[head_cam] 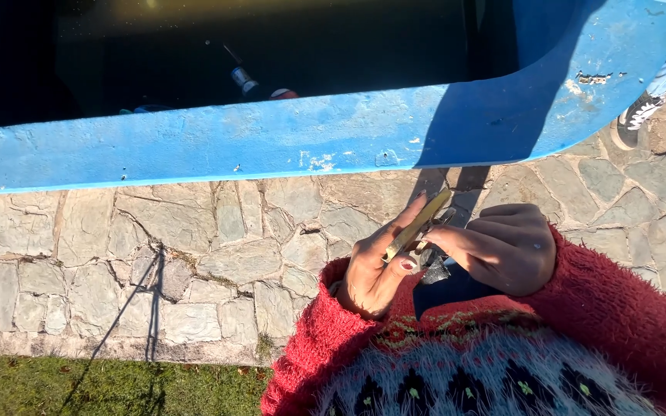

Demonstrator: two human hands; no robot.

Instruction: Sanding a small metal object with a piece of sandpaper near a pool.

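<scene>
Over a stone-paved path (194, 254) beside a blue-painted rim (271, 146), the person's two hands met close in front of a fuzzy red sweater (618, 323) patterned in grey and black. The left hand (375, 266) was closed around a flat, tan, stick-like piece (419, 223), the thumb with a red-painted nail pressed against its lower end and the fingers behind it, so that the piece pointed up and to the right. The right hand (506, 246) was curled just beside it, fingertips pinched at the stick's lower part, where a small dark metal item (435, 270) showed between the two hands; whether the right hand gripped that item or the stick itself I could not tell. Beyond the rim lay dark water (271, 46) with a few floating objects (260, 86). A strip of grass (102, 385) bordered the paving at lower left, and another person's sneaker (637, 114) rested on the stones at upper right.
</scene>
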